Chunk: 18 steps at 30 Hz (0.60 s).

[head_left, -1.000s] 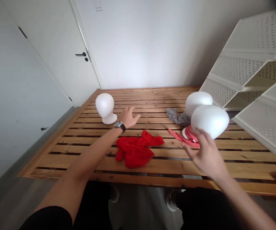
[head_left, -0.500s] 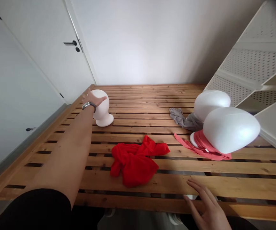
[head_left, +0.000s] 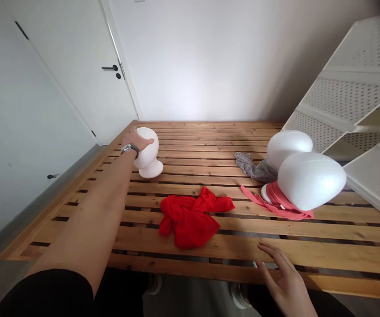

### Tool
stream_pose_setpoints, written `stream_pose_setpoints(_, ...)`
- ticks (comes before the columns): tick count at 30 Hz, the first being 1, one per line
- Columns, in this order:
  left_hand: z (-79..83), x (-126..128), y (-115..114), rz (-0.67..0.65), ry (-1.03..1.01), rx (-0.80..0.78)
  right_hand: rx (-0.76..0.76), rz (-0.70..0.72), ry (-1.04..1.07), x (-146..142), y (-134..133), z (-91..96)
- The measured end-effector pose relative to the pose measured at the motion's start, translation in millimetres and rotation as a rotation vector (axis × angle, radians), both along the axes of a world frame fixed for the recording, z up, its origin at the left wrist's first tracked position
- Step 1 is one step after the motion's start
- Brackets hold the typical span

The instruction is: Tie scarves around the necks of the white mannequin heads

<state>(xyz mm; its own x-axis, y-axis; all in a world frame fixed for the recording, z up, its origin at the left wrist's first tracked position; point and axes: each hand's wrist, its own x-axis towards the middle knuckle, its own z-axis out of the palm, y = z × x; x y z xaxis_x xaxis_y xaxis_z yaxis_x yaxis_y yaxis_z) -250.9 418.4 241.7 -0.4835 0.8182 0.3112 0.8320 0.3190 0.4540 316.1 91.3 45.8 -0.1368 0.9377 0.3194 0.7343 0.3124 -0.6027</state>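
At the far left of the slatted wooden surface, my left hand (head_left: 136,138) grips the upper part of a white foam mannequin head (head_left: 149,154), thumb stretched across it; the other fingers are partly hidden. Its round base faces toward me and to the right. A bright red cloth (head_left: 193,218) lies crumpled nearer to me, in the middle. Over the near edge, my right hand (head_left: 284,277) hangs with fingers apart, holding nothing.
To the right, two more white mannequin heads (head_left: 311,180) lie on their sides, a coral cloth (head_left: 277,198) around the nearer one's neck. A grey cloth (head_left: 252,167) lies by the farther one. Perforated white panels (head_left: 344,101) stand at right; a door (head_left: 74,57) is at left.
The view has shifted slightly, so the scene sits a little differently in the picture. My left hand stays on the mannequin head, which appears slightly more tilted. My right hand has barely moved.
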Motion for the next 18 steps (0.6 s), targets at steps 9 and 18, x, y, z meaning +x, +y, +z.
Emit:
stream_pose_setpoints(9, 78.6, 112, -123, -0.202, -0.103, 0.235, 0.002, 0.041, 0.113, -26, -9, 10.3)
stream_pose_setpoints(18, 14.7, 286, -306, -0.28, -0.262, 0.125, 0.131, -0.001, 0.093, -77, -21, 22.2)
